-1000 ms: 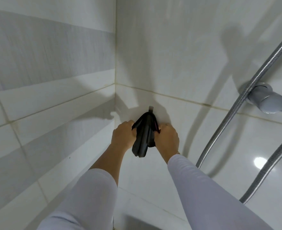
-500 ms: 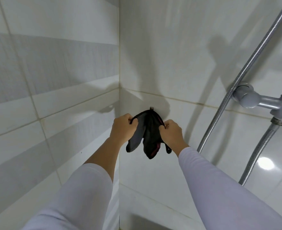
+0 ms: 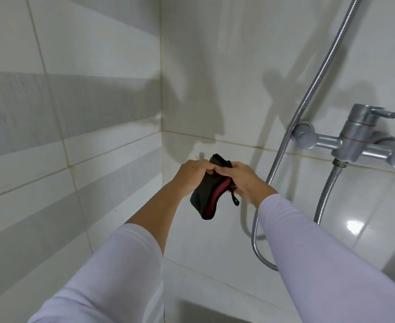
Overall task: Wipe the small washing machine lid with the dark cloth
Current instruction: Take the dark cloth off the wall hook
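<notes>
I see left hand (image 3: 193, 176) clenched on dark cloth (image 3: 207, 197) | right hand (image 3: 243, 180) gripping its red-lined edge | held near tiled corner, shower mixer tap (image 3: 357, 138) well right

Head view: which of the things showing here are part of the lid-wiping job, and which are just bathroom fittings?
Part of the job:
- dark cloth, gripped at its top
- left hand and right hand, both closed on it

Just there:
- shower mixer tap
- metal shower hose
- small wall hook
- tiled walls

The washing machine lid is not in view.
</notes>
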